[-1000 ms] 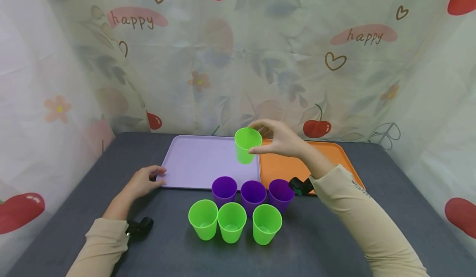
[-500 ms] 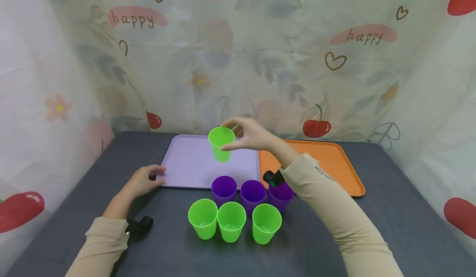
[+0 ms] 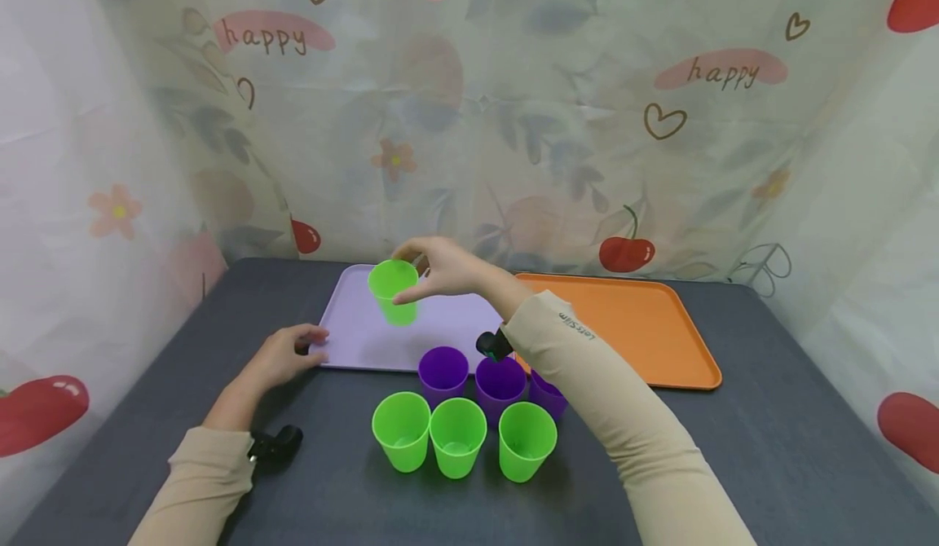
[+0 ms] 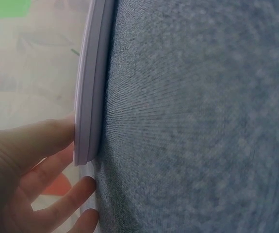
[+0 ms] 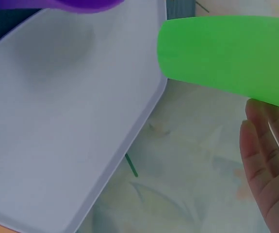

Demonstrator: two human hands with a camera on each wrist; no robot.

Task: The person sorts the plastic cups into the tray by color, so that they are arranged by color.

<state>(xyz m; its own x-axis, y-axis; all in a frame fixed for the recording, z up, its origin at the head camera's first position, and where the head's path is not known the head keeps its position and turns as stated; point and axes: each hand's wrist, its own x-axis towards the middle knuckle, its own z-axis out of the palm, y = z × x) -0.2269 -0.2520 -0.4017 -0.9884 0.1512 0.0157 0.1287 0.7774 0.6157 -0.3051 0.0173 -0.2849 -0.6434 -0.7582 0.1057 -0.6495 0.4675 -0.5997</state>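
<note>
While the right hand (image 3: 443, 269) grips a green plastic cup (image 3: 389, 289) left of centre in the frame, its thumb and fingers clamped on the cup's sides near the rim, the left hand (image 3: 282, 356) touches the lower left edge of the lavender tray (image 3: 352, 330), thumb and fingers apart. The held cup is roughly upright, mouth up, raised over that tray's left part; in the right wrist view it lies across the upper right, fingertips at its rim end.

At lower centre, on the dark grey tabletop (image 3: 330, 505), stand three empty green cups (image 3: 458, 440) in a row, the rightmost set slightly apart. Just above them in the frame stand three purple cups (image 3: 443, 375), the rightmost partly hidden by the beige right sleeve (image 3: 616, 399). Right of centre, beside the lavender tray, lies an orange tray (image 3: 631, 318). Each wrist wears a black device (image 3: 275, 448). Fabric printed with cherries and "happy" (image 3: 513, 122) fills the upper frame.
</note>
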